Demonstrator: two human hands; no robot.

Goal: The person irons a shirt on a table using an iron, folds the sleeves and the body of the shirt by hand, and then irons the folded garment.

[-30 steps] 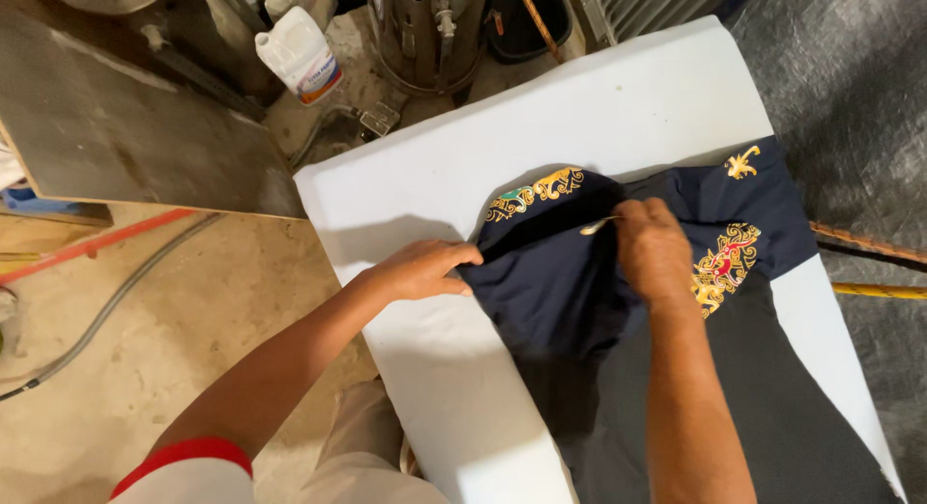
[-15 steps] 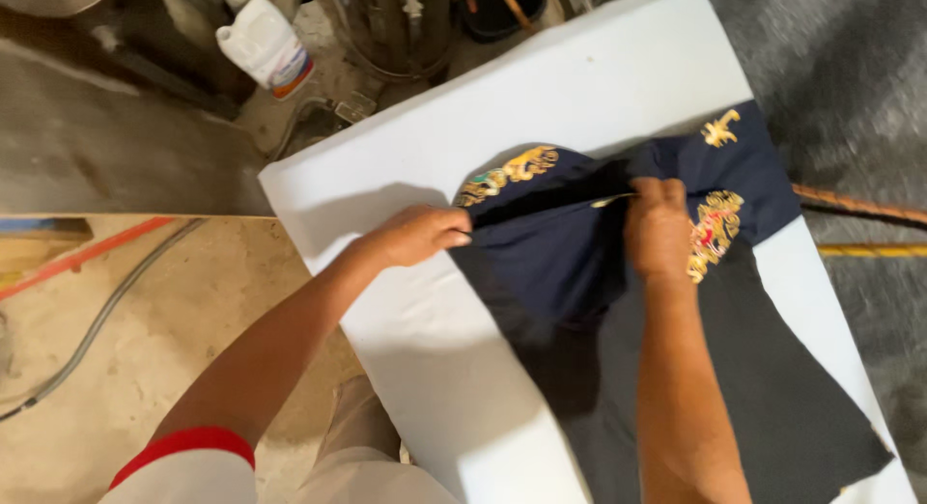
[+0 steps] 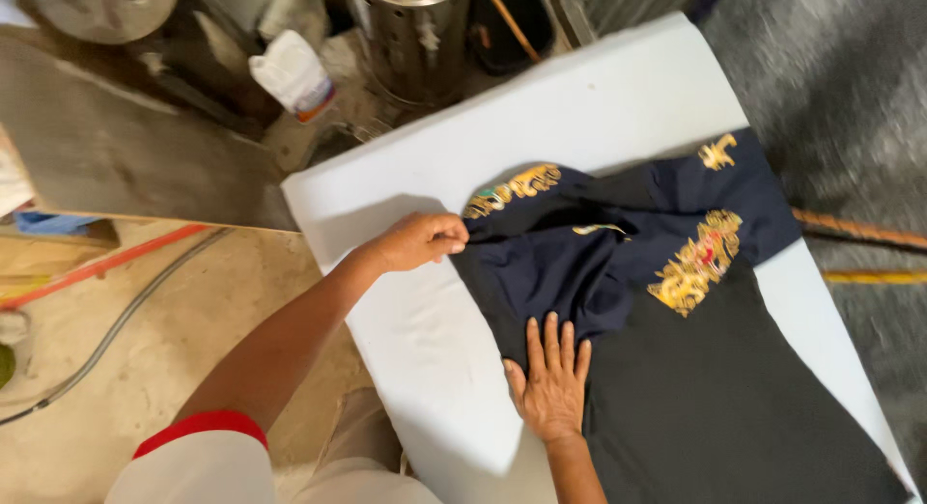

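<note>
A garment (image 3: 618, 301) lies on a padded board (image 3: 406, 330). The left hand (image 3: 420, 241) sits at its nine o'clock edge, the right hand (image 3: 550, 388) at six. A metal canister (image 3: 415, 36) and bottle (image 3: 293, 74) stand beyond the board, toward eleven o'clock.

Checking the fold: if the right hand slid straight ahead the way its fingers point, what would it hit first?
The right hand lies flat on the dark garment, fingers pointing away; first it would likely meet the bunched navy fold.

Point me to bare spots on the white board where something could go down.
The white board is bare along its far strip beyond the dark garment, and near-left between the left hand and right hand. The right side is covered by cloth; only a thin edge shows.
</note>
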